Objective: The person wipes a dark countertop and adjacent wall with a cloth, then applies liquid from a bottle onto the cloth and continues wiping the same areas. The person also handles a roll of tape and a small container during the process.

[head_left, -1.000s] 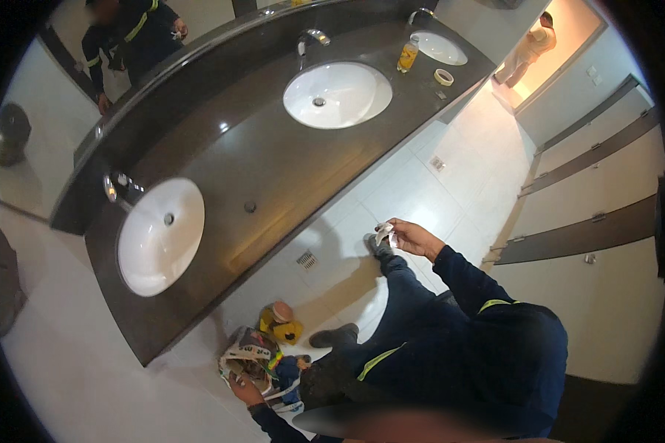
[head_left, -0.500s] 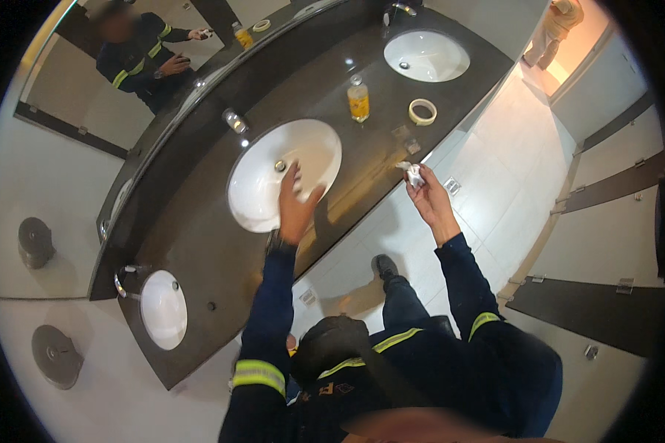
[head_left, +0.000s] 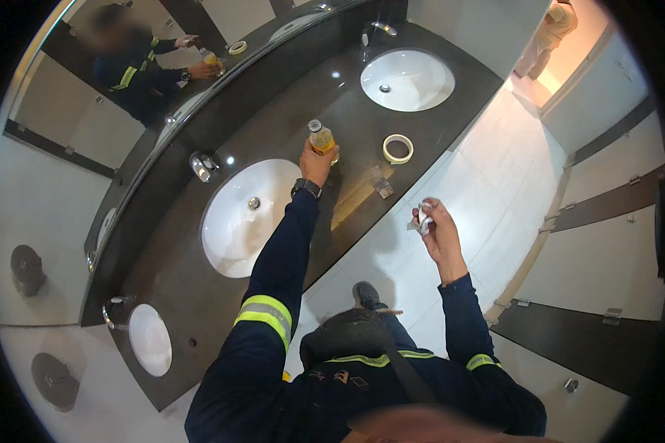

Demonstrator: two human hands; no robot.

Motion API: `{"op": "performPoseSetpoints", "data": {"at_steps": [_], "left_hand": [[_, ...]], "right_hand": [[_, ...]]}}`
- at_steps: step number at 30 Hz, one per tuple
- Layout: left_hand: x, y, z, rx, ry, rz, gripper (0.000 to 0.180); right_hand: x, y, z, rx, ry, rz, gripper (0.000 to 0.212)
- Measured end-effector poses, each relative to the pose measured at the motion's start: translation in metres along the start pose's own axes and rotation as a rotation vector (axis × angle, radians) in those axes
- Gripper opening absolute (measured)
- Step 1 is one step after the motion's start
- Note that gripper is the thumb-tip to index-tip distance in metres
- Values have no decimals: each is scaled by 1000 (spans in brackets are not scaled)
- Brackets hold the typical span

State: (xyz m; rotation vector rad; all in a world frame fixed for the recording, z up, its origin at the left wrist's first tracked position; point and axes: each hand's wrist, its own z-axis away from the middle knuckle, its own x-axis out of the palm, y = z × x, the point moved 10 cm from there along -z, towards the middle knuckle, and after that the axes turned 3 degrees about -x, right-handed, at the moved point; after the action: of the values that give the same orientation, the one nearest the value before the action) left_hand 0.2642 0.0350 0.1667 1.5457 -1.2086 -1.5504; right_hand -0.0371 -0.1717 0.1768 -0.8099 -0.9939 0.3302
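Observation:
My left hand (head_left: 316,164) is wrapped around a clear bottle with a yellow label or contents (head_left: 322,136), upright on the dark counter beside the middle sink. Its neck shows above my fingers. Out over the floor, past the counter's front edge, my right hand (head_left: 443,235) pinches a crumpled white wad, like tissue or cloth (head_left: 423,219). To the right of the bottle lies a roll of cream tape (head_left: 408,156). Nearer the front edge is a small flat transparent packet (head_left: 383,187), next to a yellowish-brown patch on the counter.
Three white sinks are set in the dark counter (head_left: 266,122): middle (head_left: 225,221), far right (head_left: 421,81) and lower left (head_left: 149,340). A chrome faucet (head_left: 202,166) stands behind the middle one. A mirror runs behind. Cubicle doors (head_left: 606,251) line the right; another person (head_left: 553,37) is at the far doorway.
My left hand has moved from above the middle sink to the bottle and closed around it. My right hand still holds the white wad, now slightly lower in the picture. The view has shifted.

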Motion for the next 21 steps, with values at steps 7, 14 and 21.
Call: {"op": "performPoseSetpoints", "data": {"at_steps": [7,14,21], "left_hand": [[-122,95,144,159,-28,39,52],[-259,176,264,100,152,-317,46],[-335,192,317,26,374,-478,42]], "right_hand": [[154,-38,-4,-155,-276,209,24],[332,2,78,-81,-697,255,34],[405,26,154,-309,-945,301,29]]}}
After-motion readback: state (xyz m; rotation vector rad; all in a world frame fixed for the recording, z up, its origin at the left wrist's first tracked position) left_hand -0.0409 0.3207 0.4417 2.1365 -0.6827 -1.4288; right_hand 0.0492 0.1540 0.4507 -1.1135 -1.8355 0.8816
